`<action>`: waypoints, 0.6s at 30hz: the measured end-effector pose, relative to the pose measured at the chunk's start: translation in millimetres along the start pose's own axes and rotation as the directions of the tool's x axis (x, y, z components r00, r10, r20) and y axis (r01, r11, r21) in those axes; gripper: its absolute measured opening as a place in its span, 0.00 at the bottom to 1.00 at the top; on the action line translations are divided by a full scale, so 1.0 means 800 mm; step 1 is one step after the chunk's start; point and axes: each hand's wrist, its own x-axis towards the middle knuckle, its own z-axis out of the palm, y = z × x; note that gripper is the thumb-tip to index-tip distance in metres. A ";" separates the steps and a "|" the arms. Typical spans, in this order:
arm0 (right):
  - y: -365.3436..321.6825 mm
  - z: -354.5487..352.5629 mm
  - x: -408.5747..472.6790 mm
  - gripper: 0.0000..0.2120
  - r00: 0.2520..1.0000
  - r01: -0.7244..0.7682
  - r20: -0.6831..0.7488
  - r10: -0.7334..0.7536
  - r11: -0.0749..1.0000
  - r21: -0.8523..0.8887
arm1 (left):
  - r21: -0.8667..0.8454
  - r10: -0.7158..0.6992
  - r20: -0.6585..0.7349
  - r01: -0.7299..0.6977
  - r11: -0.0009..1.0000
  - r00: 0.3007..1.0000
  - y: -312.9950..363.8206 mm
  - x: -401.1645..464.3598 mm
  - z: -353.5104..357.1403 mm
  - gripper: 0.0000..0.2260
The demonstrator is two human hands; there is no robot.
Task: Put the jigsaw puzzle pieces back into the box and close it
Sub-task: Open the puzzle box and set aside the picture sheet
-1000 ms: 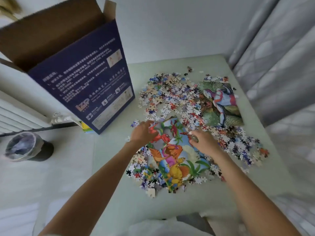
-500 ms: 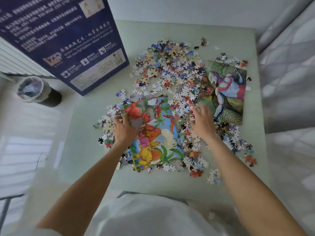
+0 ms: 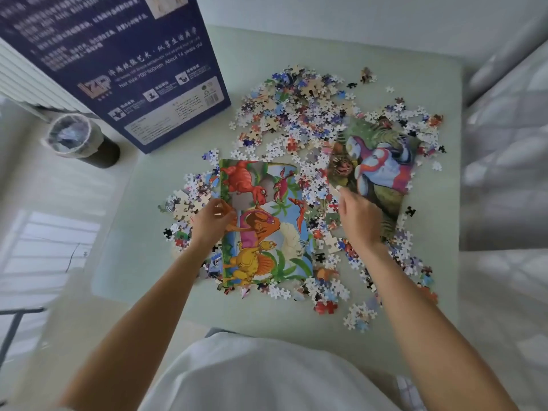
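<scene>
Since half a second ago my right hand (image 3: 360, 223) has shifted onto the hero sheet's (image 3: 382, 164) near corner; whether it pinches it I cannot tell. My left hand (image 3: 212, 222) pinches the dinosaur sheet's (image 3: 264, 223) left edge, its long axis running away from me. Loose pieces (image 3: 296, 114) scatter across the table (image 3: 296, 46). The box (image 3: 118, 63) stands far left, its top cut off.

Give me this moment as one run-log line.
left hand: grips dinosaur picture sheet | right hand: pinches hero picture sheet edge | loose pieces: on table | box: upright
</scene>
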 end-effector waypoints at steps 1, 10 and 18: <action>-0.015 -0.004 -0.003 0.03 0.997 0.040 -0.062 -0.036 0.997 0.059 | -0.052 -0.003 0.015 0.004 0.999 1.000 0.000 -0.001 -0.001 0.08; -0.098 0.025 -0.049 0.05 0.951 0.103 0.247 -0.187 0.942 0.318 | -0.170 -0.036 0.009 0.037 0.985 0.999 -0.012 0.005 -0.012 0.20; -0.113 0.031 -0.021 0.31 0.780 0.203 0.508 -0.365 0.916 0.347 | -0.172 -0.053 -0.066 0.041 0.984 0.996 -0.011 0.013 -0.015 0.22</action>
